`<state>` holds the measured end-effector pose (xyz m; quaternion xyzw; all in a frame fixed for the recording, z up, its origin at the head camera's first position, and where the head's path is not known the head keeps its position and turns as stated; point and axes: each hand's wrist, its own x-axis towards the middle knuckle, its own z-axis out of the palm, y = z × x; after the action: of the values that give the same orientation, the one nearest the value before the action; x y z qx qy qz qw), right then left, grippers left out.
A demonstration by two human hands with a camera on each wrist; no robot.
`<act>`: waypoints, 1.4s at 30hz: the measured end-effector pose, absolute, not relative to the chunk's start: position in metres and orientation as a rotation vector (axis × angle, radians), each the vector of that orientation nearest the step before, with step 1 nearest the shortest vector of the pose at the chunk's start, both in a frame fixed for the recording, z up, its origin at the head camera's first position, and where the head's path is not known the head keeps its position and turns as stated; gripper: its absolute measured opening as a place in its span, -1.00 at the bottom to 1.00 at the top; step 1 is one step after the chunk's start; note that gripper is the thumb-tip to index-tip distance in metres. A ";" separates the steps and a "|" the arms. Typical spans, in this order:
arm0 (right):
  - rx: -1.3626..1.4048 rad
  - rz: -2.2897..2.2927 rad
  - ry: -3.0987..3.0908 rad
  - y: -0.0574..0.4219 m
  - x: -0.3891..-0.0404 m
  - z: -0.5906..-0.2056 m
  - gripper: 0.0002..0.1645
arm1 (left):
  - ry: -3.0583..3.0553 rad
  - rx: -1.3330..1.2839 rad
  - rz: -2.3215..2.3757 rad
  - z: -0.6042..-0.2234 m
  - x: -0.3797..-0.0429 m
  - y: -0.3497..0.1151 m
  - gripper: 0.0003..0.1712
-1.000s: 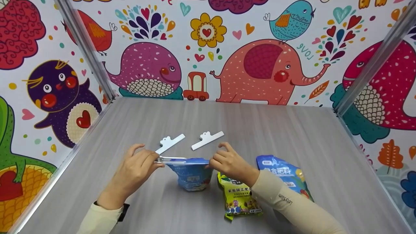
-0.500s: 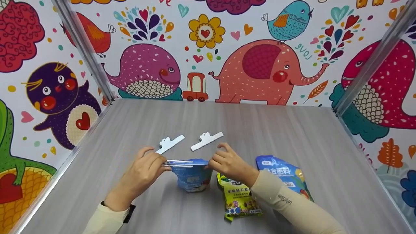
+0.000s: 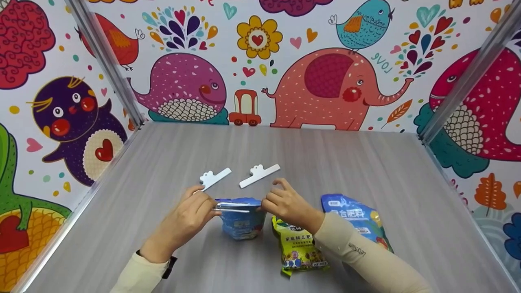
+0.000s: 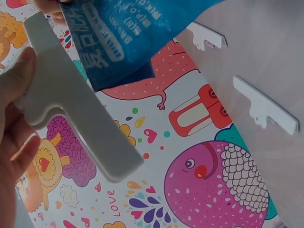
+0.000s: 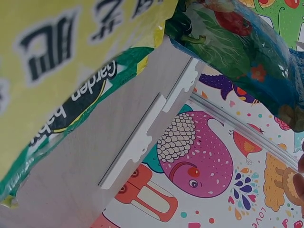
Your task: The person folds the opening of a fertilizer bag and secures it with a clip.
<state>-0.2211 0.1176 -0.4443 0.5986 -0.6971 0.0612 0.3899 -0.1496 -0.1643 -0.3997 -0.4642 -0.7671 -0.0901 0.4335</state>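
My left hand (image 3: pixel 189 217) grips a white bag clip (image 3: pixel 234 210) by its handle end. Two bars of that clip stand apart, level with the top of the blue bag (image 3: pixel 244 226). In the left wrist view the clip (image 4: pixel 80 99) lies beside the bag's upper part (image 4: pixel 128 38); whether they touch I cannot tell. The thumb (image 4: pixel 21 76) presses on the clip's handle. At the bag's top right end, the fingers of my right hand (image 3: pixel 291 207) pinch the folded edge. The bag stands upright on the table, its top drawn straight.
Two more white clips, a left one (image 3: pixel 215 178) and a right one (image 3: pixel 259 176), lie behind the bag. A yellow-green bag (image 3: pixel 300 252) lies under the right forearm, and another blue bag (image 3: pixel 352 217) is further right. Patterned walls (image 3: pixel 325 93) border the grey table (image 3: pixel 346 158).
My left hand has moved rightward with the clip, bringing its bars further along the bag's top and slightly lower. The right hand keeps its place on the bag's edge.
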 end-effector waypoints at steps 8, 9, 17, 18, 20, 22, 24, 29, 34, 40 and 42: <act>1.530 0.159 -1.799 0.118 -0.221 -0.443 -0.84 | -1.970 -1.171 -0.198 -0.407 -0.153 -0.163 -0.63; 1.531 0.163 -1.807 0.118 -0.220 -0.443 -0.84 | -1.985 -1.171 -0.191 -0.407 -0.153 -0.164 -0.62; 1.537 0.170 -1.795 0.117 -0.221 -0.443 -0.84 | -1.997 -1.150 -0.166 -0.413 -0.155 -0.162 -0.59; 1.534 0.166 -1.790 0.117 -0.221 -0.443 -0.84 | -1.989 -1.149 -0.172 -0.413 -0.155 -0.162 -0.59; 1.531 0.157 -1.783 0.117 -0.221 -0.443 -0.83 | -1.980 -1.142 -0.178 -0.414 -0.156 -0.162 -0.59; 1.524 0.146 -1.768 0.117 -0.221 -0.443 -0.81 | -1.976 -1.134 -0.179 -0.414 -0.156 -0.161 -0.59; 1.518 0.138 -1.758 0.117 -0.222 -0.442 -0.79 | -1.970 -1.128 -0.168 -0.414 -0.157 -0.160 -0.58; 1.524 0.138 -1.751 0.117 -0.222 -0.442 -0.79 | -1.971 -1.119 -0.111 -0.413 -0.158 -0.158 -0.56; 1.519 0.136 -1.765 0.117 -0.222 -0.443 -0.77 | -1.990 -1.113 -0.075 -0.411 -0.157 -0.156 -0.53; 1.517 0.136 -1.785 0.117 -0.220 -0.444 -0.80 | -2.025 -1.102 -0.023 -0.410 -0.156 -0.154 -0.50; 1.518 0.134 -1.794 0.117 -0.220 -0.444 -0.82 | -2.035 -1.097 -0.011 -0.410 -0.156 -0.154 -0.49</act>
<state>-0.2197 0.1167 -0.4444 0.5954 -0.7039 0.0524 0.3837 -0.1556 -0.1536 -0.4096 -0.4342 -0.8056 -0.0042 0.4031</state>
